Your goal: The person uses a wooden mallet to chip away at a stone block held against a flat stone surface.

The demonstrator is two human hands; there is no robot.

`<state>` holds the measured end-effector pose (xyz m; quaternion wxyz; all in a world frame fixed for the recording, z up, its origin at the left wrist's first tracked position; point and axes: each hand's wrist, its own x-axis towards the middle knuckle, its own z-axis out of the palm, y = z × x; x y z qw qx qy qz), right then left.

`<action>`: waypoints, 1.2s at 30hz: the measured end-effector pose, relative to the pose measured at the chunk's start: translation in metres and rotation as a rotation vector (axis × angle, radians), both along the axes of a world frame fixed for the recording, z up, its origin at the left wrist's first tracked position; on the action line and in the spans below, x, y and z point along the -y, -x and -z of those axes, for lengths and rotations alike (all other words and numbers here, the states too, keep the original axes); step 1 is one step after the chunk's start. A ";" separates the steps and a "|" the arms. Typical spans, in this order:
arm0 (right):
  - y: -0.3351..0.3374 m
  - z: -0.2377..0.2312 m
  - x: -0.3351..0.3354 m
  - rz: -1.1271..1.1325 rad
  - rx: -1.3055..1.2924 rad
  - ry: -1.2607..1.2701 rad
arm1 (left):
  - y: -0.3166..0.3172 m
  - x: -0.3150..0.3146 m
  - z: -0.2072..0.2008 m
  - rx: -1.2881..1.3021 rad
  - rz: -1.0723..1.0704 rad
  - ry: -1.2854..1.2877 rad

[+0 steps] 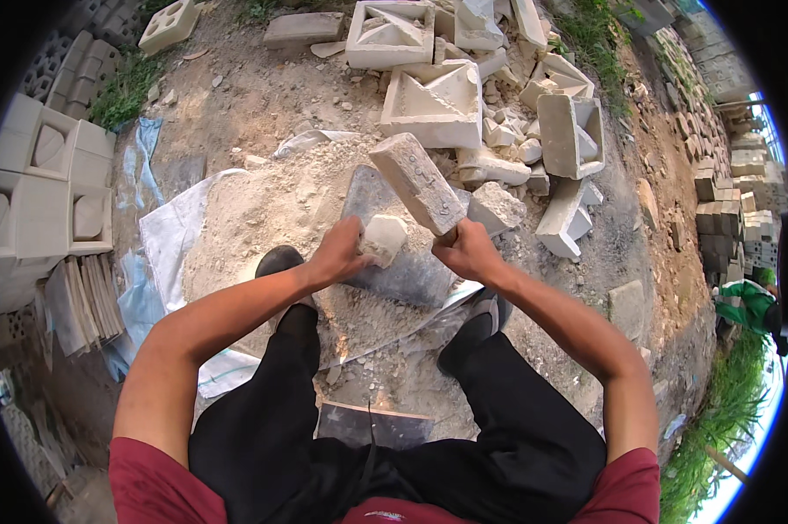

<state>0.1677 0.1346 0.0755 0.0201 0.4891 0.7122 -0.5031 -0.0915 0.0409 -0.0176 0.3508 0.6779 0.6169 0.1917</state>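
Note:
A mallet [417,183] with a thick, pale, dust-covered block for a head is tilted up above the ground. My right hand [469,253] is closed round its short handle. To its left, my left hand [340,251] grips the edge of a cream-coloured broken chunk [386,237] with its fingers and thumb. That chunk rests on a dark grey flat slab [398,281] between my feet. The mallet head hangs beyond the chunk and apart from it. Crushed pale rubble [263,218] lies heaped around the slab.
A white sheet [180,229] lies beneath the rubble. Broken moulded blocks [433,103] are piled beyond my right hand. Stacked pale blocks [49,188] stand at the left, with thin boards [86,293] below them. More blocks [739,210] line the right side.

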 end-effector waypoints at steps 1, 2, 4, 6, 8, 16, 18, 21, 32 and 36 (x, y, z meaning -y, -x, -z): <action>0.003 -0.008 0.003 0.011 0.086 0.048 | -0.001 -0.001 -0.001 -0.014 0.005 -0.024; -0.003 0.010 0.008 -0.037 0.113 -0.021 | -0.002 0.000 -0.002 -0.014 0.002 0.019; -0.017 0.044 0.015 -0.115 0.170 -0.170 | -0.005 -0.007 -0.005 -0.015 0.012 0.091; -0.014 0.039 0.007 -0.061 0.080 -0.163 | -0.002 -0.005 -0.001 -0.015 0.035 0.043; -0.016 0.027 0.003 -0.067 0.070 -0.140 | 0.002 0.000 0.002 -0.016 0.037 0.011; -0.029 0.052 0.015 -0.121 0.148 -0.222 | -0.003 -0.005 -0.007 -0.053 0.070 0.042; -0.029 0.050 0.008 -0.108 0.113 -0.173 | 0.000 -0.003 -0.008 -0.037 0.065 0.026; -0.025 0.029 -0.010 -0.117 0.072 -0.137 | 0.001 -0.001 -0.007 -0.050 0.043 0.082; -0.023 0.017 -0.014 -0.097 0.188 -0.101 | -0.002 0.000 -0.003 -0.044 0.053 0.043; -0.007 -0.007 -0.011 0.076 -0.003 -0.189 | 0.001 -0.001 -0.003 -0.051 0.039 0.102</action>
